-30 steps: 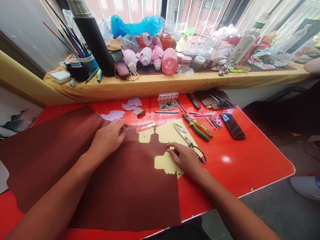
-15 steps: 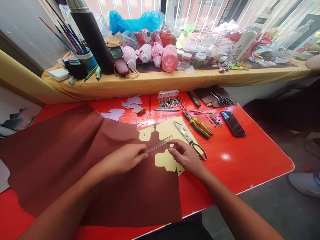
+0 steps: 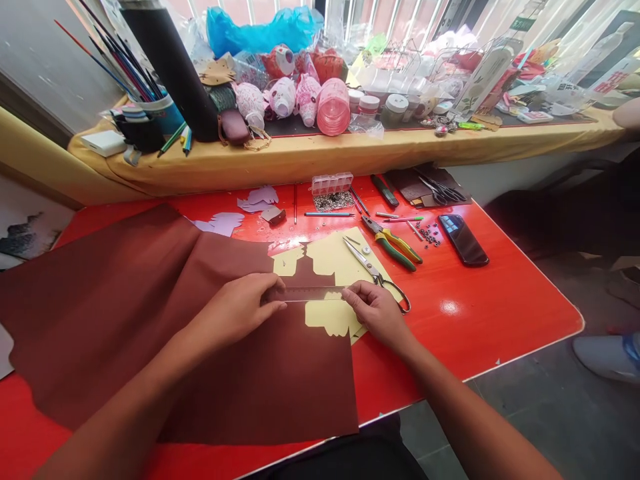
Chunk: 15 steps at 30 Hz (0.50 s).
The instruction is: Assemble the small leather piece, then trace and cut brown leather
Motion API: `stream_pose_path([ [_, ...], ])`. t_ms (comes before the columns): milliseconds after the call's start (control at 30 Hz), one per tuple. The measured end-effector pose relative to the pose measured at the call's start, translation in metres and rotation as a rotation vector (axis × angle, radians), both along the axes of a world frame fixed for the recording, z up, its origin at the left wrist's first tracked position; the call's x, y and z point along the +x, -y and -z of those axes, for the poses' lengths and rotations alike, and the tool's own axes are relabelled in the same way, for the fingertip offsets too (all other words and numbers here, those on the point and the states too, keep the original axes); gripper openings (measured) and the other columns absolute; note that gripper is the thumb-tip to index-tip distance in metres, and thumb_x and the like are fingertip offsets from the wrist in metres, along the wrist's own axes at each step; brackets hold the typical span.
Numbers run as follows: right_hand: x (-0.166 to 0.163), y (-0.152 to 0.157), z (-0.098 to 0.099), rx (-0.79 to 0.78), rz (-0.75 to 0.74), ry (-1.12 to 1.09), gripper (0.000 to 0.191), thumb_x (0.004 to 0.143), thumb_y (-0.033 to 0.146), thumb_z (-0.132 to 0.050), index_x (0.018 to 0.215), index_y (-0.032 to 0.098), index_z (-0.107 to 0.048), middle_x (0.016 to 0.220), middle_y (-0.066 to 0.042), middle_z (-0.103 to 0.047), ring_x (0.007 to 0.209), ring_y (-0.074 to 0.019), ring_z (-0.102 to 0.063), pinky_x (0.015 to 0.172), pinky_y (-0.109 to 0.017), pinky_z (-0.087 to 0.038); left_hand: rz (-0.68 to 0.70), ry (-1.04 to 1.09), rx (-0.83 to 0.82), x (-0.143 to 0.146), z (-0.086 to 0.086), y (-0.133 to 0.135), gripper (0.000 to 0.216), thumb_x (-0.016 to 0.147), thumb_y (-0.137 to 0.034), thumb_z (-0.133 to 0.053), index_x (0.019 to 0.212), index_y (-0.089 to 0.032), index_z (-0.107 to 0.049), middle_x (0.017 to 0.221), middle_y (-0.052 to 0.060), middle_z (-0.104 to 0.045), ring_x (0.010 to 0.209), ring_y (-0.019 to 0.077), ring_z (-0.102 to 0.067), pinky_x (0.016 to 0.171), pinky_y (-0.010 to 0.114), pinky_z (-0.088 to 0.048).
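A clear ruler (image 3: 313, 294) spans the gap between my hands, roughly level across the view. My left hand (image 3: 250, 300) pinches its left end, and my right hand (image 3: 375, 310) grips its right end between thumb and fingers. Beneath lies a large sheet of brown leather (image 3: 260, 387) with notched cut-outs along its right edge. Pale yellow paper (image 3: 327, 316) shows through the cut-outs and reaches out under the scissors (image 3: 367, 261), which lie just beyond my right hand. Whether the ruler touches the leather I cannot tell.
Pliers (image 3: 393, 243), a phone (image 3: 463, 240), small black beads (image 3: 429, 235) and an open clear case (image 3: 333, 193) lie on the red table (image 3: 480, 320). Behind stands a crowded ledge (image 3: 300, 153) with jars and a dark cylinder (image 3: 173, 73). A person's foot (image 3: 603, 357) is at the right.
The ruler has turned from a slant to nearly level. My right hand has moved down and closed on its right end; my left hand keeps hold. The view has shifted slightly.
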State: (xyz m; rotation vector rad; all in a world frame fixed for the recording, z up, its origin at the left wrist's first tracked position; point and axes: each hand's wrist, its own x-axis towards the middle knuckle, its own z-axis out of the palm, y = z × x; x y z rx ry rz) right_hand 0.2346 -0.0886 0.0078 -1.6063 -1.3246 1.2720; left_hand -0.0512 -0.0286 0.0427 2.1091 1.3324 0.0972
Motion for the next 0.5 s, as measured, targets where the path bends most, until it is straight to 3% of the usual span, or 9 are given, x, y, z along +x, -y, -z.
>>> stream_pose_path([
  [167, 0.013, 0.000, 0.002, 0.008, -0.005, 0.048, 0.046, 0.091, 0.064, -0.067, 0.077, 0.021, -0.062, 0.062, 0.004, -0.041, 0.056, -0.0128, -0.033, 0.049, -0.027, -0.027, 0.081, 0.101, 0.097, 0.000, 0.009, 0.004, 0.029, 0.101, -0.040, -0.052, 0.118, -0.026, -0.071, 0.119, 0.006, -0.076, 0.105, 0.0261, -0.069, 0.089, 0.036, -0.052],
  [267, 0.021, 0.000, 0.002, -0.019, 0.004, -0.037, 0.045, 0.090, 0.065, -0.070, 0.083, 0.020, -0.066, 0.059, 0.005, -0.042, 0.052, -0.0125, -0.036, 0.047, -0.027, -0.027, 0.102, 0.148, 0.131, 0.004, 0.011, 0.005, 0.028, 0.103, -0.034, -0.048, 0.114, -0.026, -0.073, 0.114, 0.005, -0.077, 0.104, 0.0250, -0.069, 0.090, 0.036, -0.053],
  [400, 0.032, 0.004, 0.002, -0.025, -0.032, -0.276, 0.047, 0.089, 0.064, -0.074, 0.101, 0.018, -0.072, 0.055, 0.007, -0.045, 0.046, -0.0114, -0.039, 0.046, -0.027, -0.030, 0.038, 0.157, 0.434, 0.008, 0.006, 0.006, 0.030, 0.104, -0.028, -0.049, 0.098, -0.027, -0.078, 0.096, 0.004, -0.080, 0.103, 0.0271, -0.064, 0.096, 0.043, -0.049],
  [500, 0.037, 0.007, 0.002, -0.019, -0.116, -0.437, 0.049, 0.096, 0.064, -0.065, 0.101, 0.017, -0.074, 0.055, 0.005, -0.052, 0.042, -0.0097, -0.039, 0.045, -0.026, -0.028, -0.036, 0.204, 0.637, 0.008, -0.003, 0.005, 0.026, 0.104, -0.032, -0.057, 0.096, -0.030, -0.081, 0.096, 0.002, -0.082, 0.098, 0.0270, -0.061, 0.092, 0.043, -0.050],
])
